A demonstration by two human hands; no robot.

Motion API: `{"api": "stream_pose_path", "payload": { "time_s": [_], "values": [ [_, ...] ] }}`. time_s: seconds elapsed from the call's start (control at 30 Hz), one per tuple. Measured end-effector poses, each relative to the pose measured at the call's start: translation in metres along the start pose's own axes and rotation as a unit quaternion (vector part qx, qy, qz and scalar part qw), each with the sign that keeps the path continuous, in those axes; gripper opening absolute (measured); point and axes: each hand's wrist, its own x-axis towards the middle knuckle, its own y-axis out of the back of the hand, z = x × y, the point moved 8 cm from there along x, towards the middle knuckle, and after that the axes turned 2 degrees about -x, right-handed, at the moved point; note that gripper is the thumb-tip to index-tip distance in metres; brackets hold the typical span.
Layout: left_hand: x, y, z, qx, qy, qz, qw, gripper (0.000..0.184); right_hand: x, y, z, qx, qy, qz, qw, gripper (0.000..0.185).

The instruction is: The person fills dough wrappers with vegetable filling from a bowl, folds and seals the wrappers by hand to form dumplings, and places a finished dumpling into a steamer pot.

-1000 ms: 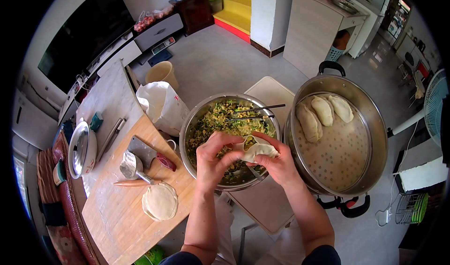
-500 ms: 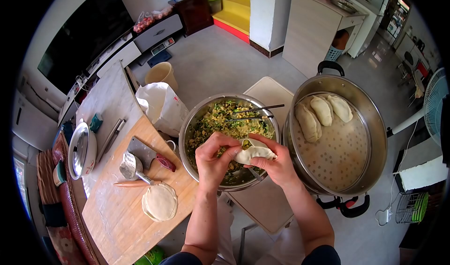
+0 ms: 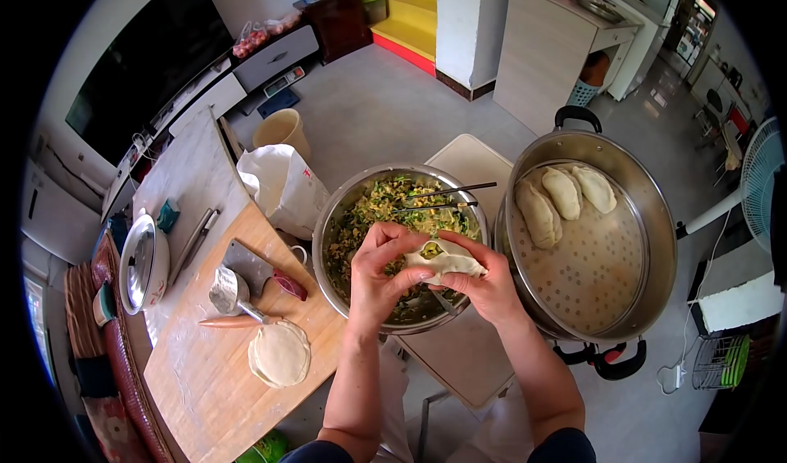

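Between my two hands is a dumpling (image 3: pixel 449 265), partly pinched together, with green and yellow filling showing in a gap at its left end. My left hand (image 3: pixel 380 268) grips that left end with thumb and fingers. My right hand (image 3: pixel 485 276) is closed around the other end. Both hands are over a steel bowl (image 3: pixel 321 281) of chopped green and yellow filling (image 3: pixel 369 209). Dark chopsticks (image 3: pixel 443 191) and a metal utensil handle (image 3: pixel 445 302) rest in this bowl, the utensil's lower part hidden.
Right of the bowl, a large steamer pot (image 3: pixel 656 283) holds three finished dumplings (image 3: pixel 564 194). On the wooden board (image 3: pixel 197 389) at left lie round dough wrappers (image 3: pixel 280 354), a rolling pin (image 3: pixel 229 321), a metal scoop (image 3: pixel 225 292) and a cleaver (image 3: pixel 248 264). Behind stands a white sack (image 3: pixel 283 188).
My left hand has shifted slightly right and its fingers now reach over the dumpling's top. The dumpling has turned a little, so more filling shows in its gap.
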Motion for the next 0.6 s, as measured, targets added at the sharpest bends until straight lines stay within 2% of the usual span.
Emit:
{"api": "stream_pose_path", "payload": {
  "time_s": [0.23, 0.43, 0.6],
  "values": [
    [-0.006, -0.004, -0.003, -0.069, 0.037, 0.042, 0.996, 0.030, 0.000, -0.002, 0.001, 0.051, -0.013, 0.002, 0.999, 0.056],
    [-0.007, -0.006, 0.004, -0.037, 0.022, 0.081, 0.996, 0.018, -0.001, -0.003, 0.001, 0.066, -0.018, -0.001, 0.998, 0.055],
    [-0.008, -0.005, 0.013, 0.080, -0.005, 0.074, 0.994, 0.011, 0.000, -0.003, 0.002, 0.072, -0.022, -0.002, 0.997, 0.056]
  ]
}}
